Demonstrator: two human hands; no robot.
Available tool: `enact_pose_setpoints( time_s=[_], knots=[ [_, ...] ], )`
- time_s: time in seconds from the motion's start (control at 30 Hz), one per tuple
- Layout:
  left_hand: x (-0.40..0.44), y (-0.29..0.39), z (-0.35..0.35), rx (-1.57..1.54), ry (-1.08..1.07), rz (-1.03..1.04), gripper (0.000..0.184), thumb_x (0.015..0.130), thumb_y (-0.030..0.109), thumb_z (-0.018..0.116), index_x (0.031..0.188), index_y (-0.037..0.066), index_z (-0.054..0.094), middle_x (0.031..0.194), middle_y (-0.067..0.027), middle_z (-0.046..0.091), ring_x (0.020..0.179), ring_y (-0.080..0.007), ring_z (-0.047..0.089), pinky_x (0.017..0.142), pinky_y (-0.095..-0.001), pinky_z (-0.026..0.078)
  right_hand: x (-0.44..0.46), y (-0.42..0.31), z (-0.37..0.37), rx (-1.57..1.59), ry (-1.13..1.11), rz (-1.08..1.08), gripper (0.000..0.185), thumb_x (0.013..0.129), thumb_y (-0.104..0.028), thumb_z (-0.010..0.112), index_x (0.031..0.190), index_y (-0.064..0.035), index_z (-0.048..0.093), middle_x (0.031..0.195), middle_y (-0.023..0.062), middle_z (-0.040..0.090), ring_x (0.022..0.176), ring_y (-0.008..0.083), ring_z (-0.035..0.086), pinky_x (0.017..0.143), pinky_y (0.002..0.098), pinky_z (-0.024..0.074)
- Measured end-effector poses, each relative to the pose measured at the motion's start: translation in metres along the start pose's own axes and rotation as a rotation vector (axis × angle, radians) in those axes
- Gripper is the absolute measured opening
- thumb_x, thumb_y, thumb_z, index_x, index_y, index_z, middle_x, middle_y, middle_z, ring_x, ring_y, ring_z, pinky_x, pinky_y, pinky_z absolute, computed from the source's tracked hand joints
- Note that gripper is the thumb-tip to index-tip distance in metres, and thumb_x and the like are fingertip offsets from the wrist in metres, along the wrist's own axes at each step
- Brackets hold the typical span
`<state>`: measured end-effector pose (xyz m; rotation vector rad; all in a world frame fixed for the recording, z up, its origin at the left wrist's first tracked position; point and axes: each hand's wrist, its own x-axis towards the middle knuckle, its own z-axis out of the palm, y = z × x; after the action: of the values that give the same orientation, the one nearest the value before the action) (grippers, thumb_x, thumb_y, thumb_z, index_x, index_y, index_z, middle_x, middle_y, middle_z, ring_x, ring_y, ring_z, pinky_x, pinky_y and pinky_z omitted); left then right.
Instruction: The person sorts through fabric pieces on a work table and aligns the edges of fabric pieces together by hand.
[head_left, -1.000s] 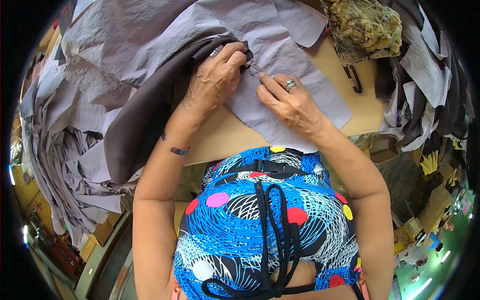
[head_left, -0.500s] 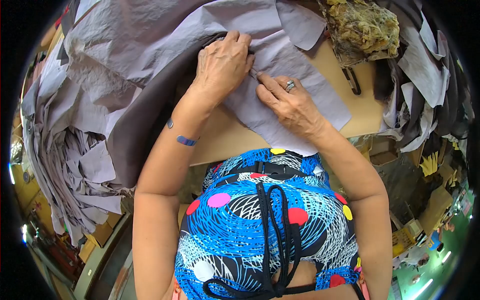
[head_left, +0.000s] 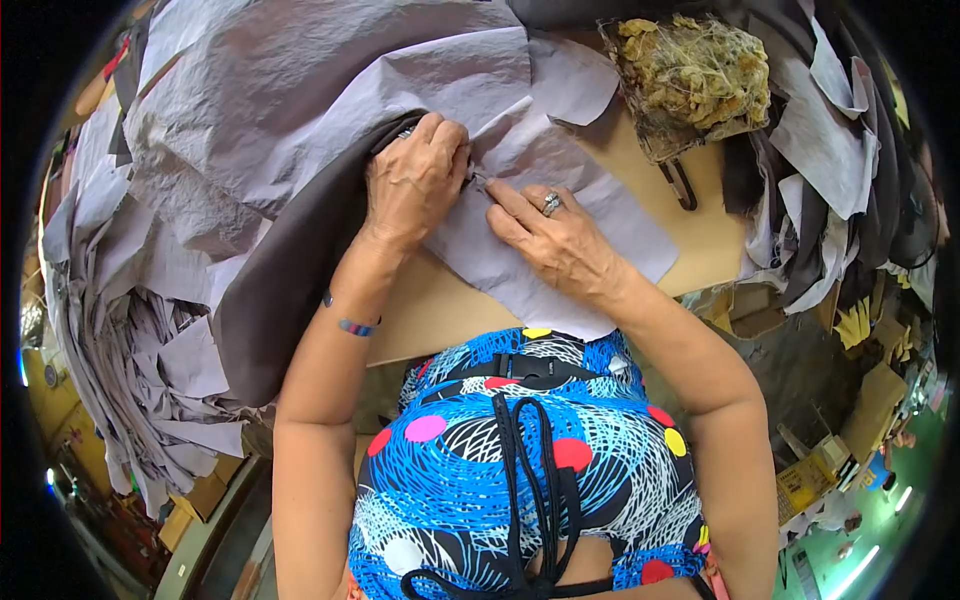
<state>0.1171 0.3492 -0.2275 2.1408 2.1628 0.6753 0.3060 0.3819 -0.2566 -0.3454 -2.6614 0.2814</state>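
Observation:
My left hand is closed on the bunched edge of a greyish-lavender fabric piece, where its dark side folds over. Close on its right, my right hand has its index fingertip at a small gathered bit of the same cloth, its other fingers curled in. Whether a tiny tool or thread is at the fingertips is too small to tell. A ring sits on a finger of my right hand. Beneath both hands the fabric lies over a tan tabletop.
A large heap of lavender-grey cloth covers the left side and hangs over the edge. A clear box of yellowish fibrous material stands at the back right, a dark metal clip-like piece beside it. More cloth pieces hang at the right.
Both hands and the fabric appear slightly lower and further left, along with the whole scene, as the view has shifted. The hold on the cloth looks much the same.

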Motion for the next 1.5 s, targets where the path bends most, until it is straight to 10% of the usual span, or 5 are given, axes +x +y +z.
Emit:
enact_pose_setpoints(
  time_s=[0.83,1.13,1.5],
  knots=[
    [0.007,-0.003,0.001,0.056,-0.045,-0.012,0.008,0.081,0.012,0.062,0.086,0.007,0.057,0.083,-0.0082,0.06,0.073,-0.03,0.061,0.064,-0.0383,0.048,0.009,-0.003,0.002,-0.018,0.024,0.01,0.019,0.078,-0.015,0.051,0.095,-0.0083,0.055,0.114,0.0096,0.058,0.086,0.0196,0.056,0.071,0.034,0.0456],
    [0.006,-0.01,-0.002,-0.149,-0.065,-0.023,0.009,0.081,0.01,0.062,0.087,0.005,0.06,0.083,-0.0098,0.061,0.076,-0.0298,0.061,0.067,-0.0364,0.048,0.031,0.008,0.001,0.637,0.239,0.389,0.023,0.073,0.005,0.053,0.095,-0.0029,0.054,0.087,0.0143,0.061,0.082,0.0335,0.058,0.076,0.0421,0.0468],
    [0.005,-0.009,-0.003,-0.192,-0.057,-0.032,0.011,0.079,0.007,0.062,0.089,0.003,0.059,0.083,-0.0109,0.06,0.076,-0.0307,0.061,0.068,-0.0369,0.048,0.046,0.006,0.015,0.563,0.274,0.412,0.031,0.071,0.005,0.057,0.1,-0.0048,0.051,0.087,0.0141,0.061,0.082,0.0335,0.057,0.072,0.0426,0.0464]
  ],
)
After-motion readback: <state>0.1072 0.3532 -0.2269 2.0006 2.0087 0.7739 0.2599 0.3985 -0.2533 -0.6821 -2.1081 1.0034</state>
